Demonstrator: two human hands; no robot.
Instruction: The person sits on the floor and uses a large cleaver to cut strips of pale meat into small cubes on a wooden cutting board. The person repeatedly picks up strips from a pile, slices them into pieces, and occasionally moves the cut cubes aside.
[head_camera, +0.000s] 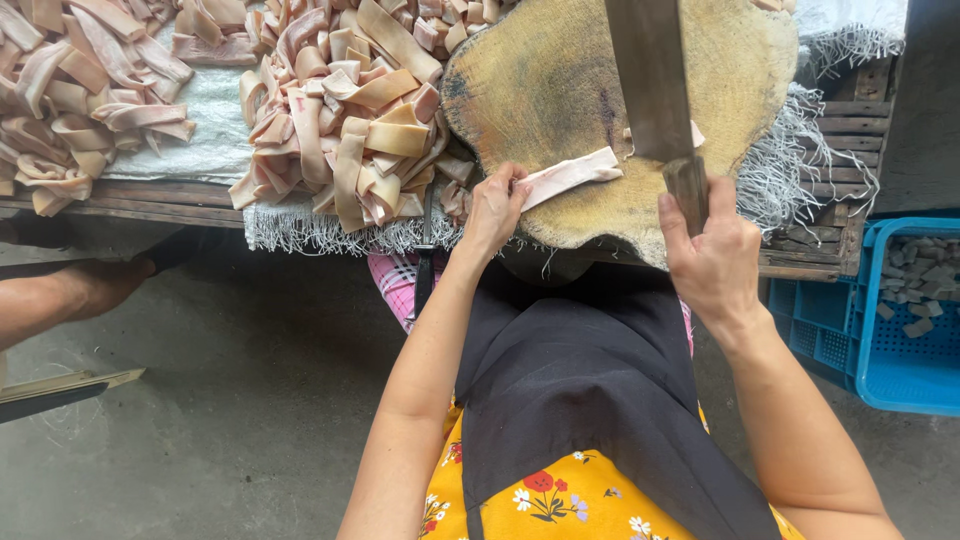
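Left hand (492, 210) pins strip (568, 177) at block's (540, 90) near edge, right hand (712, 262) closed on cleaver (655, 85) raised above it; likely best to keep fingertips curled back, cutting square across the strip.

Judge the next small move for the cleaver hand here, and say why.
Probably bring the cleaver down across the pale strip. The left hand pins the strip's near end on the wooden block, and the right hand holds the blade raised just above its far end.
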